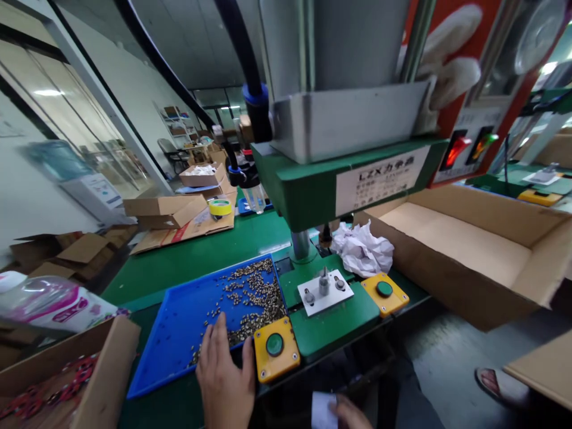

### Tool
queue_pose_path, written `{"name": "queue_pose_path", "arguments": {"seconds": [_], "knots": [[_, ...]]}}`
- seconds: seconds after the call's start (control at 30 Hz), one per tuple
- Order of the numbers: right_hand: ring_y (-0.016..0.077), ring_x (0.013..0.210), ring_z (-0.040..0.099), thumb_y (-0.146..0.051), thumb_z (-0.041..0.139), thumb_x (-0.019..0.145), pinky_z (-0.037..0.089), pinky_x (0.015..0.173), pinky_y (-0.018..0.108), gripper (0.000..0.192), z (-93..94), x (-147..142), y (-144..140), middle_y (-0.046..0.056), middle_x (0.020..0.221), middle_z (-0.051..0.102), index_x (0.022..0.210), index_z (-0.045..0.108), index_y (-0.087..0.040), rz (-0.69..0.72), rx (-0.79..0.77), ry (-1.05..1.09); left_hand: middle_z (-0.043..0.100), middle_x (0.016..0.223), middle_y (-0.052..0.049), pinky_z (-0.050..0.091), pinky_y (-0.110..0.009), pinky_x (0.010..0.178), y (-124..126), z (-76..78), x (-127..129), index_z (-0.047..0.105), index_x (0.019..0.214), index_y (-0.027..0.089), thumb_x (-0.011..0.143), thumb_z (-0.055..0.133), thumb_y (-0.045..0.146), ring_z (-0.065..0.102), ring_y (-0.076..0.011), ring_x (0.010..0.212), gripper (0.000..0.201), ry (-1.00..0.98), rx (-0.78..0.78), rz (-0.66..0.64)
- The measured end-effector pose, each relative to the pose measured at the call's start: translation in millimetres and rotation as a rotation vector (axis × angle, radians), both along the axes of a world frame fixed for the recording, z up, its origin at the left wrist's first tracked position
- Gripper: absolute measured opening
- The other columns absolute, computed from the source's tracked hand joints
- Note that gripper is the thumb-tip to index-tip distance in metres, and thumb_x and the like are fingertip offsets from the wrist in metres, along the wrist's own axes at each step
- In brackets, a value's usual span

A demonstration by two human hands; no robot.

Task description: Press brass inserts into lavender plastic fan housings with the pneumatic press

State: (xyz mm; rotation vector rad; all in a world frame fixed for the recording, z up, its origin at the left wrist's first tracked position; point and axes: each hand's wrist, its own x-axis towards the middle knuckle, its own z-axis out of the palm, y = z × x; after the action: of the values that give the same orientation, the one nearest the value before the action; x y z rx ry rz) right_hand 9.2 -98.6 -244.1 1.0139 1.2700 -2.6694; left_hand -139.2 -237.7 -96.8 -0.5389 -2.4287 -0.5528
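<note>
My left hand [226, 378] lies with fingers apart over the near edge of a blue tray [179, 322], holding nothing I can see. Many small brass-and-dark metal pieces [263, 298] are spread over the tray's right side. Just right of my thumb sits a yellow box with a green button [274, 345]. At the bottom edge, partly cut off, my right hand [351, 412] pinches a small white sheet, perhaps paper [323, 410]. Above it stands a green press [344, 185] with a metal fixture plate [325, 292] on its base.
A second yellow button box [385, 294] is right of the fixture. Crumpled white paper [364, 247] lies behind it. A large cardboard box [465, 256] stands at right. Another carton [107, 369] with red pieces and a plastic bottle [58, 304] are at left.
</note>
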Motion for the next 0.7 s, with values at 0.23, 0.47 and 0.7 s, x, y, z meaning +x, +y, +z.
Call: {"name": "queue_pose_path", "arguments": {"seconds": [0.23, 0.47, 0.7], "knots": [[0.0114, 0.059, 0.065, -0.062, 0.048, 0.077, 0.043, 0.050, 0.019, 0.053, -30.7, 1, 3, 0.003, 0.079, 0.064, 0.113, 0.042, -0.023, -0.039, -0.286, -0.059, 0.046, 0.139, -0.021, 0.035, -0.054, 0.106, 4, 6.2, 0, 0.034, 0.143, 0.010, 0.092, 0.034, 0.051, 0.039, -0.0351, 0.132, 0.066, -0.059, 0.006, 0.007], [0.0094, 0.054, 0.061, -0.039, 0.049, 0.079, 0.040, 0.049, 0.018, 0.046, -28.9, 5, 13, -0.001, 0.070, 0.062, 0.119, 0.042, -0.017, 0.063, -0.031, 0.005, 0.048, 0.138, -0.021, 0.033, -0.056, 0.107, 12, 12.6, 0, 0.035, 0.143, 0.011, 0.090, 0.031, 0.055, 0.040, -0.0355, 0.132, 0.069, -0.089, -0.002, 0.025], [0.0124, 0.071, 0.063, -0.033, 0.055, 0.091, 0.053, 0.066, 0.029, 0.028, 5.8, -24, 43, 0.002, 0.088, 0.065, 0.113, 0.056, -0.014, 0.208, 0.390, 0.003, 0.053, 0.137, -0.013, 0.038, -0.053, 0.105, 19, 9.4, -9, 0.033, 0.144, 0.013, 0.086, 0.046, 0.047, 0.047, -0.0354, 0.127, 0.069, -0.031, -0.046, -0.018]]}}
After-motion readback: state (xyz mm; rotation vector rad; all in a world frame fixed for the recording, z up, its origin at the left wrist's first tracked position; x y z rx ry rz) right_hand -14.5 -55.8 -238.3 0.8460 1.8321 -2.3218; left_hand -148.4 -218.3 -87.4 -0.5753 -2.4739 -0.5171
